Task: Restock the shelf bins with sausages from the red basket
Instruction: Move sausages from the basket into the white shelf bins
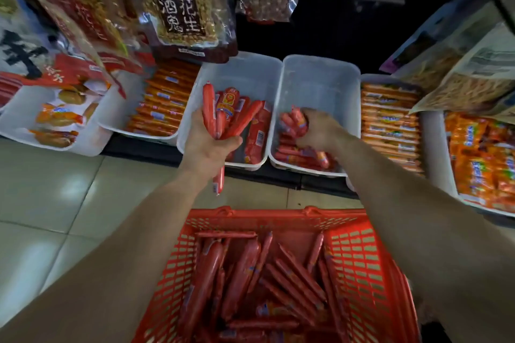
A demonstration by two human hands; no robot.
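Seen from the head camera, the left hand (209,147) grips a bundle of long red sausages (220,111), its fingers curled tight round their lower ends. The bundle fans up and away from the person over the left clear bin (245,75). Its long axis runs roughly along the bin's own length, in line with the packs already lying there (257,131). One sausage (220,181) has slid lower and pokes out below the palm, on the basket side of the bin's near rim.

The right hand (320,131) is inside the right clear bin (320,78), fingers closed on a clump of short sausages (292,120) just above the ones heaped at the front (295,156). Each hand is already over its own bin, so I judge that the placing needs only a lowering and a release.

The red basket (359,259) stands on the floor below both forearms. It holds many more sausages (245,273), lying crisscross.
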